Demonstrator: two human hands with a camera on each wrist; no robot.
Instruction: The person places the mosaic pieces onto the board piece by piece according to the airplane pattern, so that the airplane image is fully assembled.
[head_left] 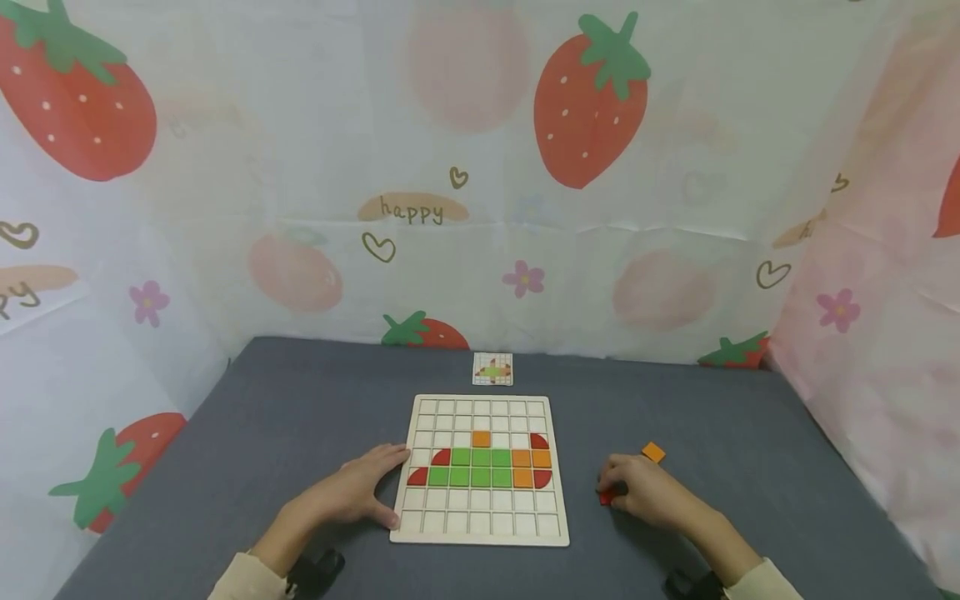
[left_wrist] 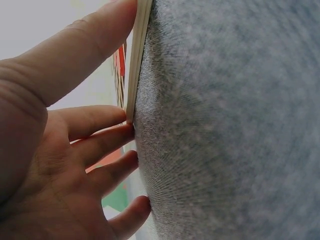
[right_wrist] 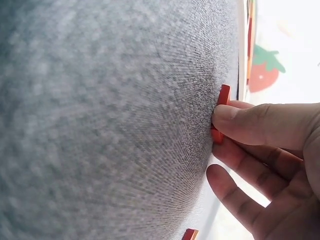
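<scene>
A pale wooden grid board (head_left: 480, 523) lies flat on the table. Green squares (head_left: 481, 457), orange squares (head_left: 522, 477) and red rounded pieces (head_left: 441, 457) fill part of its middle rows. My left hand (head_left: 358, 488) is spread at the board's left side, thumb and fingertips right at the edge. In the left wrist view its thumb (left_wrist: 80, 52) lies along the board's rim (left_wrist: 134, 75). To the right of the board, my right hand (head_left: 645, 490) pinches a small red piece (right_wrist: 224, 95) between thumb and fingers, close over the cloth. Fingers partly cover that piece.
Just beyond the right hand lies a loose orange square tile (head_left: 653, 452). Behind the board is a small picture card (head_left: 492, 368) with a coloured grid pattern. Dark grey cloth (head_left: 322, 400) covers the table. A strawberry-print curtain (head_left: 450, 275) hangs along the back and sides.
</scene>
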